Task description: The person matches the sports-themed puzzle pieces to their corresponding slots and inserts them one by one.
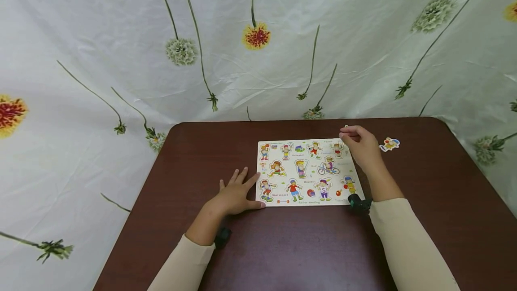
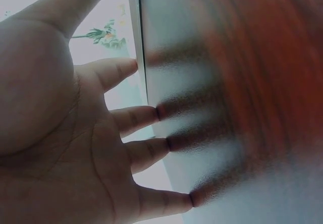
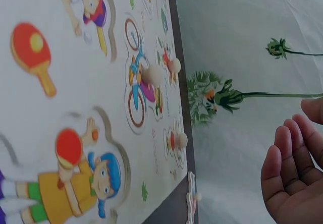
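Observation:
A white wooden puzzle board (image 1: 291,149) with pictures of children doing sports lies on the table. Knobbed pieces sit in it, such as the cyclist piece (image 3: 150,77). My left hand (image 1: 234,196) spreads at its left side, thumb and index finger at the board's edge and the other fingertips on the table. Over the back right corner hovers my right hand (image 1: 361,145), fingers loosely bent; its palm side (image 3: 298,183) shows nothing held. Just past its fingertips a bit of a small piece (image 1: 346,126) peeks out, mostly hidden.
Right of the board a loose puzzle piece (image 1: 389,144) with a yellow figure lies on the brown table (image 1: 315,241). A flowered white cloth (image 1: 282,80) hangs behind the table's back edge. Dark wrist devices sit under both wrists.

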A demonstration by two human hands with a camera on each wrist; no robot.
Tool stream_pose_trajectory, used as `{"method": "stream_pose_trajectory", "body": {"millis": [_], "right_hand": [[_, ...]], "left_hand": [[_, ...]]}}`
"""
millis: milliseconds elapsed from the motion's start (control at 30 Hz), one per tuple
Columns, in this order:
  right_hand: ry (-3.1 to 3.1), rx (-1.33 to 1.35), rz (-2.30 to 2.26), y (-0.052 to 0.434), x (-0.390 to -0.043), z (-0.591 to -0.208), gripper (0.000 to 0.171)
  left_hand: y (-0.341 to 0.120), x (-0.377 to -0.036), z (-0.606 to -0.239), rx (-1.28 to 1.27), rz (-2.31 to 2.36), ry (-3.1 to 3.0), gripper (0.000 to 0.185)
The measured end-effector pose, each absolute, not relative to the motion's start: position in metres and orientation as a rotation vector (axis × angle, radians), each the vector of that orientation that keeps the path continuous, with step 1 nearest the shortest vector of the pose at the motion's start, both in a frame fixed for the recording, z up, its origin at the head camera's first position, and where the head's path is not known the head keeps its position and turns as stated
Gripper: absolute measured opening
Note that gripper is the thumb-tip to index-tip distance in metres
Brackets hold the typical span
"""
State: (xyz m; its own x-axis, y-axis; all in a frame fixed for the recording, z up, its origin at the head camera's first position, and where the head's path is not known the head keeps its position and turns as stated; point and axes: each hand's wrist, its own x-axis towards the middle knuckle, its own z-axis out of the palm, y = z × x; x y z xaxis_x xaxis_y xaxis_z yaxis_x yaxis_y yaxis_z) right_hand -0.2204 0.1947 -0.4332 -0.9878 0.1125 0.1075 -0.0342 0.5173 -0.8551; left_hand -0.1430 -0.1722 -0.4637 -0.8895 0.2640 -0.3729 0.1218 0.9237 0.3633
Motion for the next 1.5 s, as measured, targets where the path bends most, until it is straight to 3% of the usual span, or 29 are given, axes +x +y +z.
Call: {"method": "stream_pose_trajectory", "body": {"millis": [367, 800, 1500], "right_hand": [[-2.692, -0.156, 1.41, 0.226, -0.246, -0.439, 0.042], [-2.943, -0.182, 1.199, 0.248, -0.274, -0.444, 0.034], [-3.175, -0.118, 0.969, 0.238, -0.302, -0.456, 0.05]], "left_hand": [[-0.172, -0.14, -0.456, 0.293, 0.468, 2.659, 0.092], [-0.17, -0.139, -0.454, 0.302, 0.488, 2.661, 0.091], [-0.171, -0.139, -0.453, 0.301, 0.494, 2.667, 0.091]]}}
